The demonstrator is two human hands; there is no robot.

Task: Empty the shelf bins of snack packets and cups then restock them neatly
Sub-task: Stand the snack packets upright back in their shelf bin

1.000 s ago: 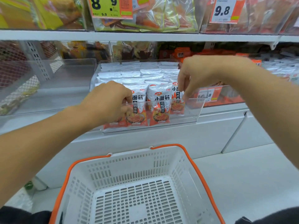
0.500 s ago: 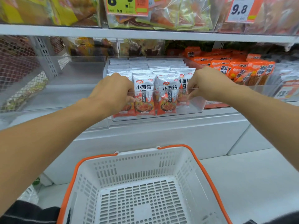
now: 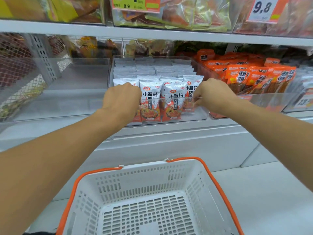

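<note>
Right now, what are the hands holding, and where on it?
Both hands grip the front row of white packets in the clear bin: left hand at the row's left end, right hand at its right end, fingers curled over the tops.

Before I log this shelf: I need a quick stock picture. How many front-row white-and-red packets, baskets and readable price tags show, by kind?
Front-row white-and-red packets in the clear bin: 4, one partly behind the left hand
White basket with orange rim: 1
Readable price tags: 2, namely 9.9 and 9.8
Total: 7
</note>
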